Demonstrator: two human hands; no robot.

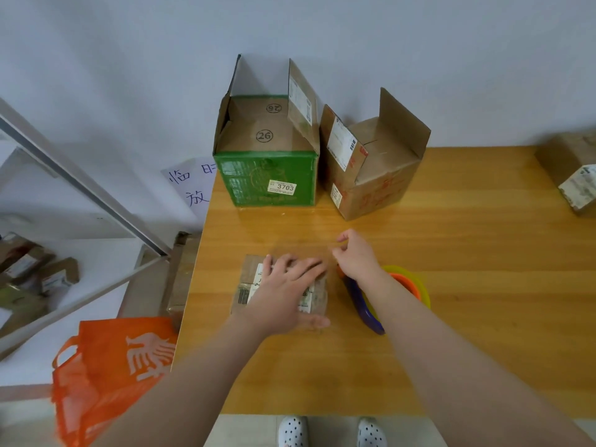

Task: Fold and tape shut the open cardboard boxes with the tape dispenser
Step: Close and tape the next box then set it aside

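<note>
Left hand (287,285) is pressing flat on the small box (250,269); right hand (354,256) is pinching what looks like clear tape (303,251) above the tape dispenser (362,306) on the counter (467,333). Green box (267,179) and brown box (374,188) are standing open behind, untaped.

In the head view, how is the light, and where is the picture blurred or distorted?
Head view: soft, even light, faint shadows on the table; wide-angle bending tilts the green box; the box at the right edge is blurred; the clear tape by the right hand is barely visible.
</note>
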